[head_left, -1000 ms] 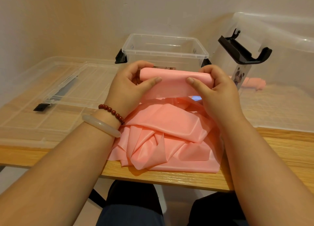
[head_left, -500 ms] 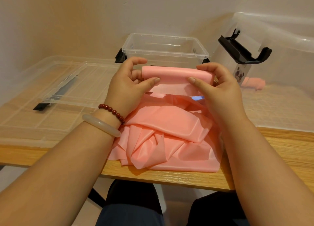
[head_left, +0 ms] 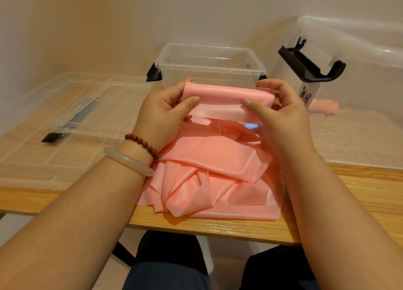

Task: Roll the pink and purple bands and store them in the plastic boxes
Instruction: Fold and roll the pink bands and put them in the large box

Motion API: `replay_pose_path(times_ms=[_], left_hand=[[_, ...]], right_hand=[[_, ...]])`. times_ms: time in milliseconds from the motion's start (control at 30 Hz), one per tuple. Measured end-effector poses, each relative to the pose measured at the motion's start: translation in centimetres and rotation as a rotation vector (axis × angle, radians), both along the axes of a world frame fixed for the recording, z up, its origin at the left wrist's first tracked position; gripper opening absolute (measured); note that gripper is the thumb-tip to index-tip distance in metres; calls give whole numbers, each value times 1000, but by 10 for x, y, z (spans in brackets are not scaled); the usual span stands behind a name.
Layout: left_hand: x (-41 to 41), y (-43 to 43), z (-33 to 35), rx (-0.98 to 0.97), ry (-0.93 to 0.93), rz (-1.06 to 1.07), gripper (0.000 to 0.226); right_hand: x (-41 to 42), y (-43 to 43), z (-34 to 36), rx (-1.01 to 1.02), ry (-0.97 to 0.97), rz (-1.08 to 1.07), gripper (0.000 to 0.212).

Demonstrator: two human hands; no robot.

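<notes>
Your left hand (head_left: pixel 162 110) pinches one end of the pink band (head_left: pixel 226 93), its roll lifted slightly since a moment ago at centre frame before the plastic box (head_left: pixel 210 70), your right hand (head_left: pixel 282 113) pinching the other; most remains unrolled.

No text or numbers readable. Only mark: panda-face sticker (head_left: pixel 305 94) on the big clear box (head_left: pixel 359 76) at 2 o'clock, no legible print.
</notes>
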State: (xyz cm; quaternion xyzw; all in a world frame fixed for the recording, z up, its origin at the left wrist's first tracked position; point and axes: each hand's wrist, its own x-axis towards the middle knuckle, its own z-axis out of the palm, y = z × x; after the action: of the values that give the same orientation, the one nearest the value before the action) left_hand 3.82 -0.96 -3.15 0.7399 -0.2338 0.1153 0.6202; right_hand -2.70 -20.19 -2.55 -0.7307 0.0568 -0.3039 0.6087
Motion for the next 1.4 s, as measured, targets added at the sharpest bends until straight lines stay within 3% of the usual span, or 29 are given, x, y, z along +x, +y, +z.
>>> replay_pose_path(times_ms=[133, 400, 600, 733, 900, 1067, 1400], left_hand=[[4, 2, -2, 33, -27, 16, 45], [10, 2, -5, 21, -74, 76, 18], [7, 1, -5, -11, -34, 55, 33], [5, 1, -4, 9, -57, 10, 26], [8, 3, -5, 72, -93, 18, 36], [8, 3, -4, 81, -106, 45, 26], [0, 4, 1, -64, -37, 1, 26]], right_hand=[[-1, 0, 1, -13, -6, -1, 19], [-1, 0, 2, -10, -25, 24, 14], [0, -2, -2, -134, 0, 29, 39], [-1, -2, 0, -151, 7, -9, 29], [0, -2, -2, -191, 14, -50, 21], [-1, 0, -1, -230, 19, -65, 15], [2, -3, -4, -264, 13, -68, 17]])
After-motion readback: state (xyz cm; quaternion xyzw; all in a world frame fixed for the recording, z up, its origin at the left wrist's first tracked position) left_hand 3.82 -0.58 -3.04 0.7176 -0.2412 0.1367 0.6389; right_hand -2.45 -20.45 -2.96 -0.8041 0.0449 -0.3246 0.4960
